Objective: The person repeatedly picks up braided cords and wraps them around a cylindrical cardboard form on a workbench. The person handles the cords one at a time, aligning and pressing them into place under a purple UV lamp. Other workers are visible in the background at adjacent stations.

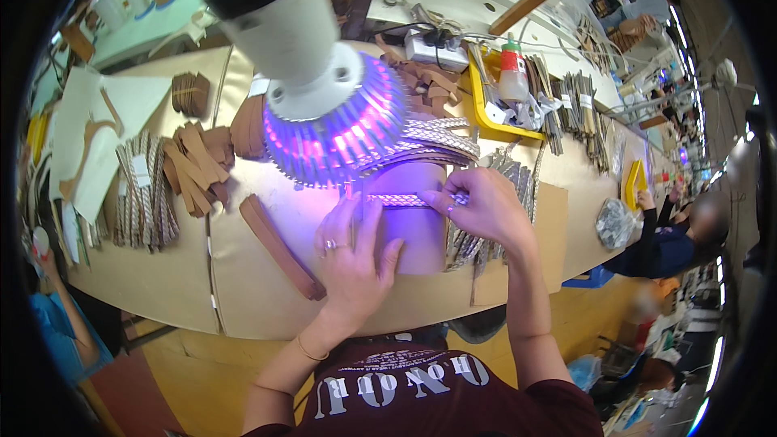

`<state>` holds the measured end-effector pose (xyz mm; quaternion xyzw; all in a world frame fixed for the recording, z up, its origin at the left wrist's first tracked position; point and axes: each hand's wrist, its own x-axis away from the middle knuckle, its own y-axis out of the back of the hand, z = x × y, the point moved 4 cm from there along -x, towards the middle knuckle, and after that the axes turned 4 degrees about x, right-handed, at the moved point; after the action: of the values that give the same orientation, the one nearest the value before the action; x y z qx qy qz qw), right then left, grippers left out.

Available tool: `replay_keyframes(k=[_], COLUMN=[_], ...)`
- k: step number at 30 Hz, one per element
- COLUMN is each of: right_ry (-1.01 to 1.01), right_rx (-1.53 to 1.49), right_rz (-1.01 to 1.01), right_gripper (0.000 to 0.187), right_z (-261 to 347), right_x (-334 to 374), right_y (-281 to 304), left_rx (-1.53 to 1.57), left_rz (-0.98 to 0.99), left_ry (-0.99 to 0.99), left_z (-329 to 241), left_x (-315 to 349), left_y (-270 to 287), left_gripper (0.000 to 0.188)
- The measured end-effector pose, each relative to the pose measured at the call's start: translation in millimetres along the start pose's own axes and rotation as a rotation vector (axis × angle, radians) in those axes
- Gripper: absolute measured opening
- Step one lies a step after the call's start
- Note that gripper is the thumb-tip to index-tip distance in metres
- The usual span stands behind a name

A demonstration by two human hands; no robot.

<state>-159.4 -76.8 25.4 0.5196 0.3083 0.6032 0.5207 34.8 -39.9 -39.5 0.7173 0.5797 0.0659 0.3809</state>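
Note:
A braided strap [396,200] lies crosswise on a tan board [417,251], lit violet by a lamp. My right hand [490,209] pinches the strap at its right end, with fingers and thumb closed. My left hand [356,251] is open, its fingers stretched out flat at the strap's left end; the fingertips there are partly washed out by the light. The lamp [336,117], with its finned head, hangs just above that hand and hides part of the table. Beyond the strap a bundle of braided straps [437,136] curves behind the lamp.
Brown leather strips [194,166] and a tied braided bundle [142,190] lie at left. One long brown strip [279,247] is beside my left hand. A yellow tray [486,117] holds a red-topped bottle [511,73]. Strap bundles [579,109] lie right. A co-worker [668,235] sits at far right.

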Motion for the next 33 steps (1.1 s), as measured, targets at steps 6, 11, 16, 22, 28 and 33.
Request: replay_keyframes(k=[6, 11, 16, 22, 28, 33], right_ry=[0.106, 0.154, 0.147, 0.183, 0.227, 0.305], right_rx=[-0.061, -0.103, -0.165, -0.201, -0.251, -0.457], right_rz=[-0.019, -0.003, -0.021, -0.055, -0.080, -0.086], right_gripper=[0.034, 0.038, 0.043, 0.044, 0.045, 0.043], right_z=[14.8, -2.6, -31.8, -38.6, -26.6, -32.5], right_x=[-9.1, -4.4, 1.1, 1.2, 3.9, 7.3], right_y=[-1.6, 6.4, 19.1, 22.1, 33.3, 29.7], left_rx=[0.245, 0.302, 0.191, 0.142, 0.057, 0.045], left_rz=[0.125, 0.182, 0.236, 0.309, 0.381, 0.409], left_ry=[-0.051, 0.015, -0.065, -0.042, 0.032, 0.050], left_z=[-17.9, -10.6, -13.4, -23.4, -33.7, -36.1], left_x=[-4.0, -5.5, -6.5, -12.0, -19.7, -23.9], left_y=[-18.8, -24.5, -24.6, -19.2, -16.0, -15.6], left_gripper=[0.064, 0.063, 0.060, 0.055, 0.055, 0.062])
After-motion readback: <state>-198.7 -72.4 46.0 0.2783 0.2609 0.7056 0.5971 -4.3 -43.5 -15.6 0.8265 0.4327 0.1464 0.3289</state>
